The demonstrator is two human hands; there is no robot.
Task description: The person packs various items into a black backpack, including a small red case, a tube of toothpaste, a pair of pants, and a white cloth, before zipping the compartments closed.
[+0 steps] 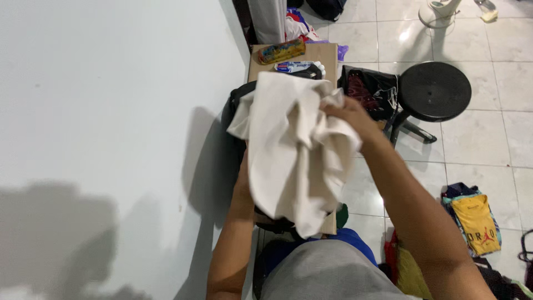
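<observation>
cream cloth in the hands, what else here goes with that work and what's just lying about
In hand:
- cream cloth, gripped by the right hand
- left hand, hidden behind the cloth
- wooden board beneath it

Lying about:
- black stool
- yellow shirt on the floor
- spray bottle
- yellow packet
- black bag

We hold a cloth over the table, which stands against the wall on our left; two packets lie at its far end, a round stool stands to the right, and folded clothes lie on the floor nearer us
</observation>
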